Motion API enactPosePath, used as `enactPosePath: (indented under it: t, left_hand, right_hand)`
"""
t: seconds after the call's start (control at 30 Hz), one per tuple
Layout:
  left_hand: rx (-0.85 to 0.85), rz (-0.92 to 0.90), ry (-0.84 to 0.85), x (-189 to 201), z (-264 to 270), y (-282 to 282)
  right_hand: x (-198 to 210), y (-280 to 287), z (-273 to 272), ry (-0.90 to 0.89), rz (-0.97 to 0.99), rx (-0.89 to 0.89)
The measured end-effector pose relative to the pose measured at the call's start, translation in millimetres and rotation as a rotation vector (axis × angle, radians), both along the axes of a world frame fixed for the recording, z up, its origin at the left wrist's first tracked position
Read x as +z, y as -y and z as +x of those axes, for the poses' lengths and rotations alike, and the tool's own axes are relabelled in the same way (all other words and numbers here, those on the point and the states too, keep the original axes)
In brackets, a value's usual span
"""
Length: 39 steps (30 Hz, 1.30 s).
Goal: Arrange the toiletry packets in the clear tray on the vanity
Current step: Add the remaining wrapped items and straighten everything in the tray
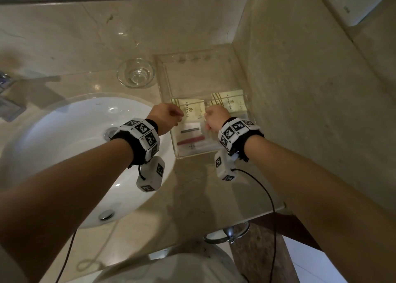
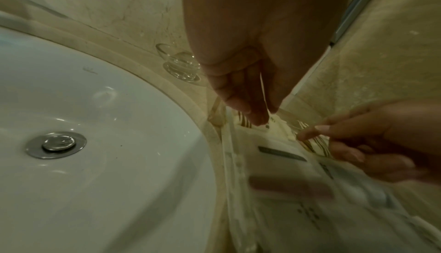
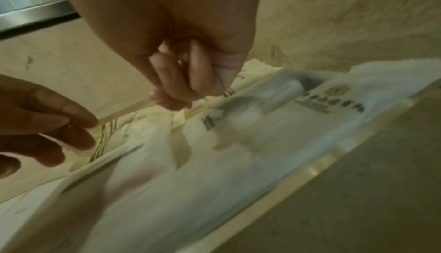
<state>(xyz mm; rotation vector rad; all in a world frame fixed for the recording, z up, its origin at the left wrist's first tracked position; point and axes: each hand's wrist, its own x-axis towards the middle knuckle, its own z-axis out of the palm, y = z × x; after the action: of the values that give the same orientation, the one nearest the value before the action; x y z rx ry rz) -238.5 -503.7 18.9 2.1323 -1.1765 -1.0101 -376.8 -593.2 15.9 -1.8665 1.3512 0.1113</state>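
Note:
A clear tray (image 1: 164, 79) stands on the vanity in the corner by the right wall. Two cream packets with gold stripes lie across its middle, the left one (image 1: 192, 108) and the right one (image 1: 231, 101). Nearer me lies a white packet (image 1: 190, 138) holding a grey stick and a red stick. Beside it a blurred white packet (image 3: 298, 102) shows a grey tube. My left hand (image 1: 171, 114) pinches the left cream packet's (image 2: 269, 125) edge. My right hand (image 1: 214, 119) has curled fingers (image 3: 171, 96) pinching the right cream packet's near-left corner.
A white sink (image 1: 75, 154) with a metal drain lies left of the tray. A small glass dish (image 1: 136, 73) stands behind the sink, next to the tray's far-left corner. The stone wall (image 1: 300, 89) rises right of the tray. A metal ring (image 1: 227, 233) hangs under the counter's front edge.

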Motion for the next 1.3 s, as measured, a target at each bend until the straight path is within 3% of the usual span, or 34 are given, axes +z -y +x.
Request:
enactPosePath:
  t: [0.17,0.37,0.63,1.0,1.3]
  left_hand:
    - [-0.034,-0.029,-0.044,-1,-12,9]
    - [-0.094,-0.031,-0.062,-4,-30,18]
    - [-0.119,-0.017,-0.060,-6,-38,18]
    - [-0.108,-0.021,-0.053,-2,-48,25]
    - [-0.176,0.086,-0.101,-5,-67,47]
  right_hand:
    - [3,10,-22,0.015,-0.118,0.010]
    - [-2,4,-50,-0.098,-0.064,0.198]
    - [1,7,-65,-0.177,-0.080,0.247]
    - [-2,11,-76,-0.179,-0.113,0.225]
    - [1,24,-84,-0.080,-0.266,0.049]
